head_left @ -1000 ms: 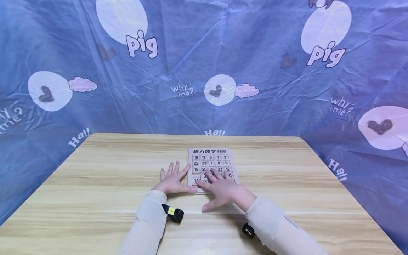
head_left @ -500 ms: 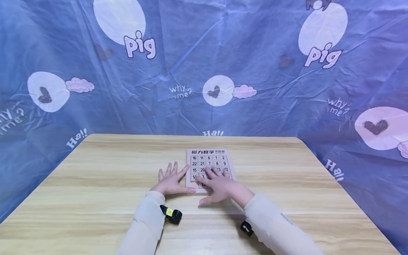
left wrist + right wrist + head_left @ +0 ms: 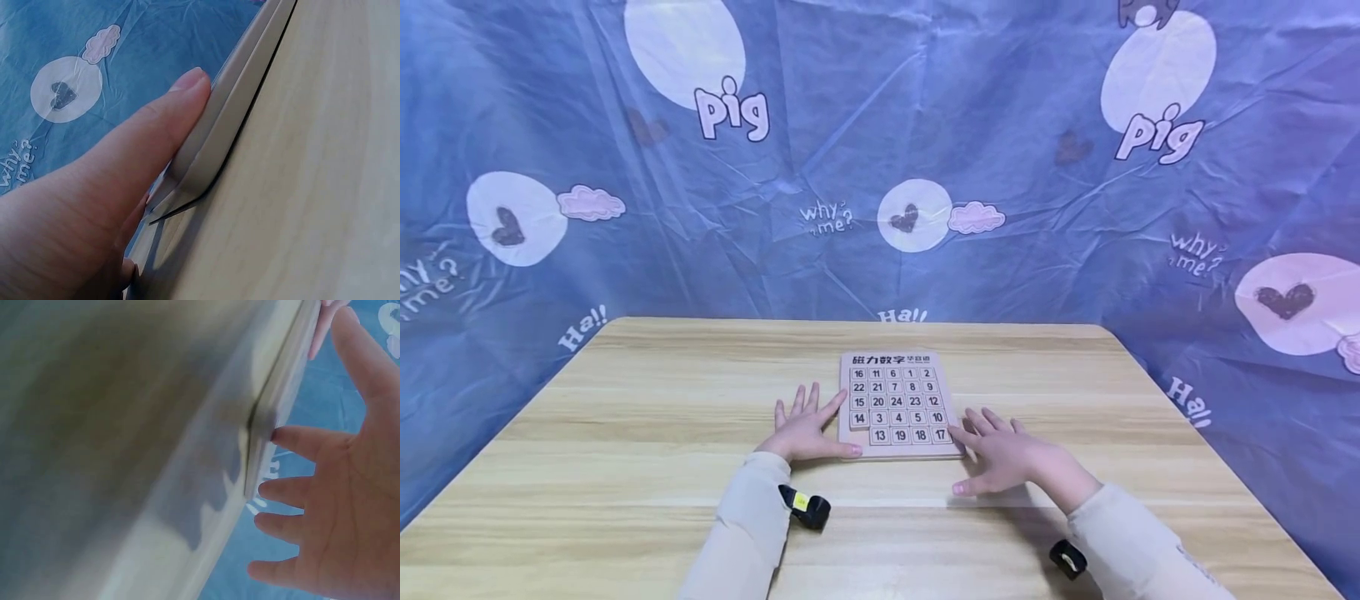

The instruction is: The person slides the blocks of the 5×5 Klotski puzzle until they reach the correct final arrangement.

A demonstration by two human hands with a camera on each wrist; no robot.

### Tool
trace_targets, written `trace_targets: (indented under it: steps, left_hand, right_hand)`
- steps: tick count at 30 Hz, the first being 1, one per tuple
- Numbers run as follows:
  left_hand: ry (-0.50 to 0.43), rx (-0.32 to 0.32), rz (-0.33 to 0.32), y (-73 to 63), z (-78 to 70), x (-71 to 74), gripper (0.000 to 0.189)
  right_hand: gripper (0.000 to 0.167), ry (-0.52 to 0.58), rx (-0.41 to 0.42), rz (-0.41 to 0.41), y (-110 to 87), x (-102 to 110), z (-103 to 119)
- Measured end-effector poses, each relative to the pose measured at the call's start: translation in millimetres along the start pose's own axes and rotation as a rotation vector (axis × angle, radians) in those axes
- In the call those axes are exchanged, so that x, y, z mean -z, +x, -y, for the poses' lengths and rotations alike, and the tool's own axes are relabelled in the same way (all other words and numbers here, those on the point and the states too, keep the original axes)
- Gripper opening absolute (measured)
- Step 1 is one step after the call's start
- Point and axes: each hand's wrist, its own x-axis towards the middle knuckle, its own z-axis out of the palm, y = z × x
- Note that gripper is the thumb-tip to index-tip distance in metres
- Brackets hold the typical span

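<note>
A number slide puzzle (image 3: 897, 404) lies flat on the wooden table, its header printed in dark characters. Rows of numbered square tiles fill its frame, and a bare slot (image 3: 858, 437) shows at the near left corner, just below the 14 tile (image 3: 859, 418). My left hand (image 3: 805, 433) spreads its fingers at the left edge; its thumb (image 3: 187, 87) rests on the near left corner and the index fingertip meets the side. At the near right corner is my right hand (image 3: 1003, 454), fingers spread and relaxed, its index fingertip (image 3: 278, 434) right at the puzzle's edge.
The light wooden table (image 3: 625, 500) runs back to a blue printed cloth (image 3: 820, 275) hung behind and along both sides. Each sleeve carries a small black wrist camera, the left one (image 3: 808, 508) and the right one (image 3: 1067, 558).
The 14 tile has slid up from the near left corner into the row above. My right hand has since moved right, off the tiles to the puzzle's right edge. The left hand stays put.
</note>
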Motion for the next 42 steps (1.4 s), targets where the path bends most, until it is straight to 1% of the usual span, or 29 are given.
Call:
trace_targets:
  steps: [3,13,22,27,31,36,39,42]
  left_hand:
    - [0.003,-0.002,-0.001,0.2,-0.7,-0.7,0.1]
    - [0.002,0.002,-0.006,0.8,-0.5,-1.4,0.101]
    - [0.012,0.002,-0.008,1.1,-0.7,-1.8,0.101]
    - [0.012,0.002,-0.009,1.0,-0.4,-0.6,0.101]
    - [0.018,0.004,-0.008,1.0,0.7,-0.7,0.101]
    - [0.013,0.001,-0.002,2.3,2.2,-2.5,0.103]
    - [0.007,0.001,0.001,2.4,2.3,-2.4,0.103]
    - [0.005,0.0,-0.001,1.7,2.1,-1.1,0.102]
  right_hand:
    - [0.091,0.011,0.01,-0.007,-2.4,-2.5,-1.0]
    - [0.094,-0.027,0.024,-0.027,-0.5,-5.4,3.6]
    - [0.092,-0.034,0.066,-0.035,7.4,-6.1,16.8]
    - [0.095,-0.037,0.084,-0.042,12.5,-9.3,20.5]
    - [0.095,-0.028,0.071,-0.051,16.1,-10.6,16.5]
    - [0.095,0.0,0.019,-0.056,23.7,-7.3,7.8]
    - [0.096,0.005,-0.009,-0.046,27.0,-6.3,3.7]
    - [0.097,0.014,-0.03,-0.027,26.3,-6.7,2.7]
